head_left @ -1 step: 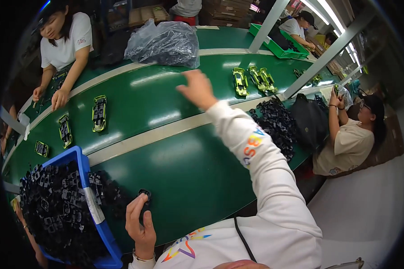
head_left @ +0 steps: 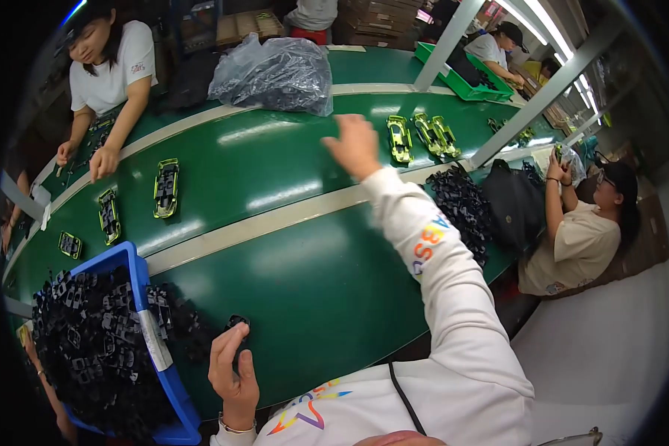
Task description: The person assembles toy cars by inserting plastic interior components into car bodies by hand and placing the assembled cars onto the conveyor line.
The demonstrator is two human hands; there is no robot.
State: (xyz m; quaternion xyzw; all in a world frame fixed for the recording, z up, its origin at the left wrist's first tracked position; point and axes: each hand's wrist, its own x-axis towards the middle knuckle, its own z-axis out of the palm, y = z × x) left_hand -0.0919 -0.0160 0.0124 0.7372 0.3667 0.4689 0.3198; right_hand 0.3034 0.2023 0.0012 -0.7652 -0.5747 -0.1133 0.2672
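My left hand (head_left: pixel 232 372) is low over the near side of the green table, beside the blue bin. Its fingertips close on a small black plastic part (head_left: pixel 238 322), partly hidden by the fingers. Stretched far over the table, my right hand (head_left: pixel 354 145) holds nothing; its thumb points left, away from the fingers. Just to its right lies a yellow-green toy car body (head_left: pixel 400 140), with more yellow-green toy car bodies (head_left: pixel 436 135) beyond. On the left part of the far strip, a toy car body with black inside (head_left: pixel 166 189) lies near another such car body (head_left: pixel 109 217).
A blue bin (head_left: pixel 137 279) heaped with black parts stands at left. Black parts (head_left: pixel 461 204) are piled right of my arm, beside a dark bag (head_left: pixel 509 204). A clear plastic bag (head_left: pixel 271 74) and green crate (head_left: pixel 476 88) sit farther back. Co-workers sit left and right; metal posts rise at right.
My right hand has moved to the right, closer to the yellow-green toy car bodies. My left hand stays in place with the black plastic part.
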